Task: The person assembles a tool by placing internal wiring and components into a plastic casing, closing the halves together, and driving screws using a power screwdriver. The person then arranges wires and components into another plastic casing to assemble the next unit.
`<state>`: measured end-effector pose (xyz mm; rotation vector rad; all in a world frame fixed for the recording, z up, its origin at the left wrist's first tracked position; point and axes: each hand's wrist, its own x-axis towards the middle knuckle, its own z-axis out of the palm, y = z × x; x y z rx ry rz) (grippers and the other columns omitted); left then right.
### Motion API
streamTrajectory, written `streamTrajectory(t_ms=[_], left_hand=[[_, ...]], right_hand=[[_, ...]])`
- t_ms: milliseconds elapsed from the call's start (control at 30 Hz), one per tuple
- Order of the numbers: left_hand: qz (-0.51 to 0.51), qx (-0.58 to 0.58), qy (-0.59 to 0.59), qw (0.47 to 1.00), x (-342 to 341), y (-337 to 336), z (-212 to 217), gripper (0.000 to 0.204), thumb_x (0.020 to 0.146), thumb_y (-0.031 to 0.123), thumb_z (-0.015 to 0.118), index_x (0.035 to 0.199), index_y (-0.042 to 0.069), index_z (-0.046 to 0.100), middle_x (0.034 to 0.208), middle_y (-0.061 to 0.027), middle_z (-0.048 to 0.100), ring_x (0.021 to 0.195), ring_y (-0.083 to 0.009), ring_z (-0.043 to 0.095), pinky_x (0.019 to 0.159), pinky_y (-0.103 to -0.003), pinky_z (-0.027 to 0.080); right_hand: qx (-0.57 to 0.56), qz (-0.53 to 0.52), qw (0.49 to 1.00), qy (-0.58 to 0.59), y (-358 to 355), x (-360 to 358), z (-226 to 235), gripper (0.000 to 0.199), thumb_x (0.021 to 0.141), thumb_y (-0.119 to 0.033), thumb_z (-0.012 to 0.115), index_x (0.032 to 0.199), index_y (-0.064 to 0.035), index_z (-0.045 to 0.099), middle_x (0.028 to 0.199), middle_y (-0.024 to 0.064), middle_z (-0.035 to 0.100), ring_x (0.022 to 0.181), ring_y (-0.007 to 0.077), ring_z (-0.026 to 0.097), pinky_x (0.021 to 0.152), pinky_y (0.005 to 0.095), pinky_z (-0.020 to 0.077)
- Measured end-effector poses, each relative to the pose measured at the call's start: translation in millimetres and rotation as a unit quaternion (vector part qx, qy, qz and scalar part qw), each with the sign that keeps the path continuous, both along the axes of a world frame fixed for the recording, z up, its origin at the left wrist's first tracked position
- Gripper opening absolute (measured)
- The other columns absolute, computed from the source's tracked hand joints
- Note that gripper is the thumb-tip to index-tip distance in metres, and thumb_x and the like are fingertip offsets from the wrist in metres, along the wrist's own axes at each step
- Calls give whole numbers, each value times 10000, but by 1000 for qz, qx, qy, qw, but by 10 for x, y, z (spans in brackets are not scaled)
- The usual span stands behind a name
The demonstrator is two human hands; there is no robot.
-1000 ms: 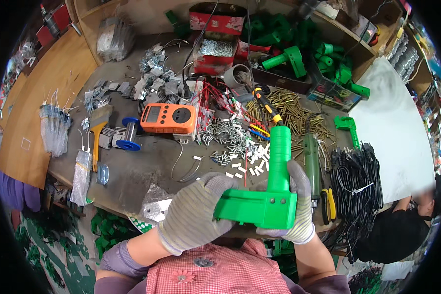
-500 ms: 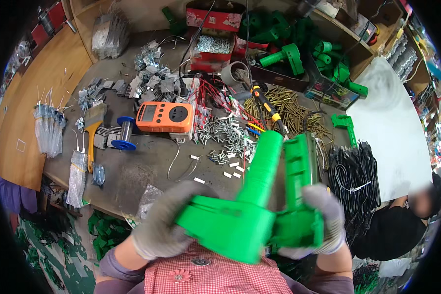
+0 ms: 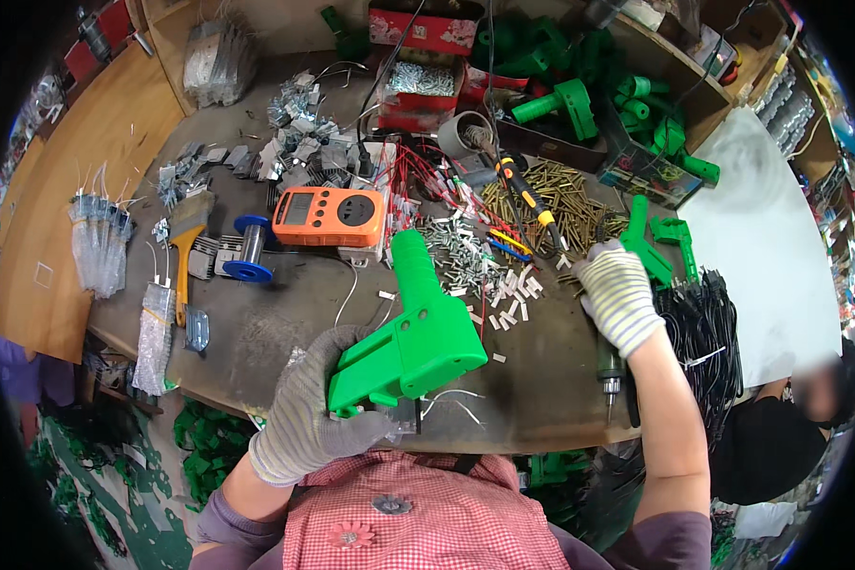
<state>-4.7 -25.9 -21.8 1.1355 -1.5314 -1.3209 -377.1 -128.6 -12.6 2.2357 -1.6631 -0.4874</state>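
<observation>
My left hand (image 3: 318,418), in a striped work glove, is closed round a green plastic pistol-shaped housing (image 3: 427,347). Its round ribbed part points up and away from me, over the near part of the bench. My gloved right hand (image 3: 617,294) is at the right edge of a heap of brass-coloured screws (image 3: 541,204), its fingers curled and their tips hidden beneath. Just beyond that hand another green housing piece (image 3: 644,245) lies beside a smaller green part (image 3: 674,237). Under my right wrist an upright screwdriver-like tool (image 3: 610,366) shows its metal tip.
An orange meter (image 3: 328,218), solder spool (image 3: 249,249) and brush (image 3: 188,223) stand at left centre. Black cables (image 3: 698,328) are bundled at the right. Farther back are a red screw box (image 3: 418,106) and boxed green housings (image 3: 636,142). Someone in black (image 3: 769,446) is at the lower right.
The green piece in my right hand has been let go and now lies beyond it, near the cables. That hand has moved forward to the screws. My left hand has turned its housing.
</observation>
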Motion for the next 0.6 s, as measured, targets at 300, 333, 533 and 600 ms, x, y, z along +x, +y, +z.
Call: streamTrajectory(t_ms=[300,333,533,600], left_hand=[[35,164,271,948,-128,-39,4,775,858,490,742,1410,30,451,1129,-158,652,918,-275,688,749,-395,579],[34,169,277,945,-137,-57,14,786,841,474,767,1405,26,453,1173,-157,645,965,-282,694,782,-400,591],[23,100,239,966,-15,-82,-102,753,837,424,805,1348,-28,486,1218,-138,611,1065,-233,660,843,-375,589],[27,100,244,964,-28,-74,-50,739,836,397,807,1347,-31,489,1219,-137,612,1059,-233,663,855,-366,581]], right_hand=[[-123,134,983,-12,-351,-172,-391,42,794,-158,643,789,-122,664,811,38,619,872,239,598,705,387,486],[-126,156,977,-71,-362,-191,-373,54,756,-163,677,785,-120,661,799,38,615,856,241,596,701,393,483],[-84,142,985,-54,-291,-144,-288,79,742,-156,681,796,-107,652,801,65,636,849,255,617,711,407,504],[-63,104,992,39,-273,-38,-225,138,872,-144,575,862,-123,711,814,55,678,858,236,649,719,390,525]])
